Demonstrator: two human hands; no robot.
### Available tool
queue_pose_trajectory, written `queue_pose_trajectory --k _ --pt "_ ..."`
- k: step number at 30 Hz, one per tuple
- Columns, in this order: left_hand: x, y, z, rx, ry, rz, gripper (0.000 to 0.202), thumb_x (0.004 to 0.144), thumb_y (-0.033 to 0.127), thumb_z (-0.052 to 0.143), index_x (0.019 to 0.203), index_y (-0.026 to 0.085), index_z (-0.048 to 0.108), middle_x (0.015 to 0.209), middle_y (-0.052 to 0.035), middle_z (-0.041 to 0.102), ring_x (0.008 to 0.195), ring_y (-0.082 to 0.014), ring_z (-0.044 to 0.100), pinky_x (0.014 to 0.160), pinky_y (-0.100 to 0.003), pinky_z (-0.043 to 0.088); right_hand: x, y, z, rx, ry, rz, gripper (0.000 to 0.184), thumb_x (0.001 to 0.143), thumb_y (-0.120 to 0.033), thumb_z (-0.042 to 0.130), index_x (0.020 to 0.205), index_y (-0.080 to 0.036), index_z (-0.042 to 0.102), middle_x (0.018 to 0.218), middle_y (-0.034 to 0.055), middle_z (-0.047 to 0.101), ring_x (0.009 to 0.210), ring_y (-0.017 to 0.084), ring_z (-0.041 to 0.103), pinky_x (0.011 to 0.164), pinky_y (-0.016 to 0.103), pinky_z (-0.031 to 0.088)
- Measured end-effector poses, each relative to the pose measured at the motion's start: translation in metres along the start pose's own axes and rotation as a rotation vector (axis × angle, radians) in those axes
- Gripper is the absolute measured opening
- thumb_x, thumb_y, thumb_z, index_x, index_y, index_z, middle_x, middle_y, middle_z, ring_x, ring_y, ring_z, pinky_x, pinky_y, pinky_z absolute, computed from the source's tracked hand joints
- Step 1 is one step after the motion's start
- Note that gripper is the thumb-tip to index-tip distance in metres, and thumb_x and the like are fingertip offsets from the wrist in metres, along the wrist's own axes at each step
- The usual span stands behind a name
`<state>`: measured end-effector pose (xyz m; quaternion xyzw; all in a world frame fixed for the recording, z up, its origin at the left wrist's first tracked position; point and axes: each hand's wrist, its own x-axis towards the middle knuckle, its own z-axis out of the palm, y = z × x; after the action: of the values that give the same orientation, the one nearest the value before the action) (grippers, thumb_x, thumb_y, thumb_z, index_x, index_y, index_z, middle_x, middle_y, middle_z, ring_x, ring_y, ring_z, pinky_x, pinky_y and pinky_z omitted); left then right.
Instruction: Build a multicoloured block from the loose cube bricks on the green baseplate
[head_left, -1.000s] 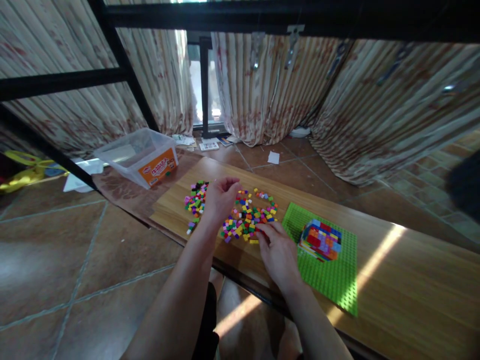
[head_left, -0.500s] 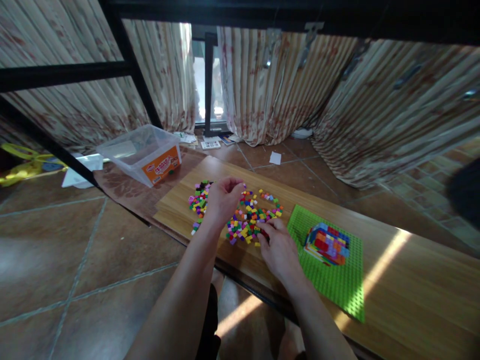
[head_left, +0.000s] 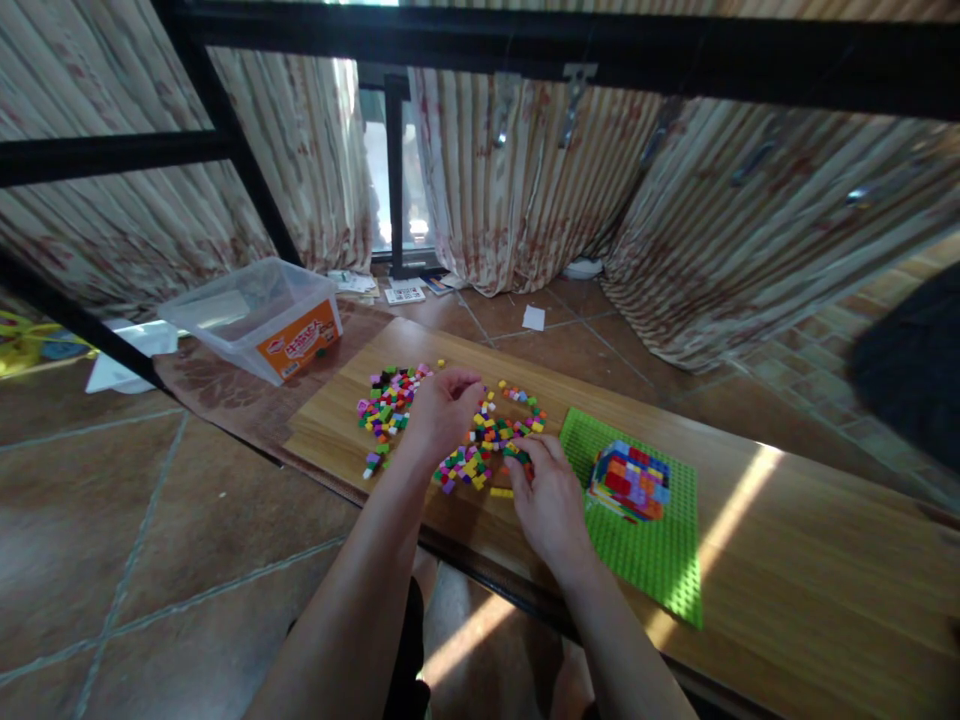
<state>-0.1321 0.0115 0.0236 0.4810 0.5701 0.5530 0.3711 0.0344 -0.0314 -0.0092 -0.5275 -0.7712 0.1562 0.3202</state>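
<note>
A scatter of small coloured bricks (head_left: 390, 405) lies on a wooden tabletop (head_left: 787, 560). My left hand (head_left: 442, 410) hovers over the pile with its fingers curled into a loose pinch; what it holds is hidden. My right hand (head_left: 547, 495) rests at the pile's near right edge, fingertips pressed down among the bricks. To the right lies a green baseplate (head_left: 652, 560) carrying a multicoloured block build (head_left: 628, 480).
A clear plastic bin with an orange label (head_left: 259, 315) stands at the table's far left end. Black metal bars (head_left: 225, 110) cross overhead and at the left. Curtains hang behind, and papers lie on the tiled floor by the window.
The view has shifted slightly. My left hand has lowered a little over the pile. My right hand stays at the pile's edge, fingers working among the bricks.
</note>
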Motion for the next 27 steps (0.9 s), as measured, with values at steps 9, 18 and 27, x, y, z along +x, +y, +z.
queue_pose_trajectory --k 9,18,27 --pt "-0.037 0.021 0.042 -0.376 -0.563 -0.383 0.031 0.075 0.043 0.072 0.074 0.012 0.067 0.068 -0.0036 0.066 0.061 -0.0092 0.061 0.06 -0.02 0.05 0.001 0.003 -0.038 0.123 0.248 0.038 0.022 0.09 -0.026 0.051 0.107 -0.021 0.064 0.097 0.0066 0.066 0.083 0.019 0.061 0.076 0.034 0.052" --pt "-0.043 0.02 0.064 -0.48 -0.499 -0.491 0.026 0.066 0.034 0.082 0.076 0.013 0.07 0.073 -0.004 0.069 0.064 -0.0092 0.064 0.064 -0.02 0.053 -0.012 0.015 -0.053 0.165 0.287 0.038 0.024 0.093 -0.025 0.048 0.103 -0.022 0.07 0.104 0.0078 0.068 0.097 0.019 0.063 0.089 0.037 0.052" --pt "-0.05 0.022 0.083 -0.457 -0.61 -0.491 0.027 0.064 0.031 0.083 0.078 0.012 0.07 0.071 -0.0031 0.068 0.062 -0.008 0.062 0.064 -0.021 0.05 -0.024 0.021 -0.077 0.291 0.296 0.122 0.017 0.087 -0.022 0.056 0.097 -0.022 0.07 0.091 0.0036 0.07 0.078 0.015 0.064 0.072 0.028 0.052"
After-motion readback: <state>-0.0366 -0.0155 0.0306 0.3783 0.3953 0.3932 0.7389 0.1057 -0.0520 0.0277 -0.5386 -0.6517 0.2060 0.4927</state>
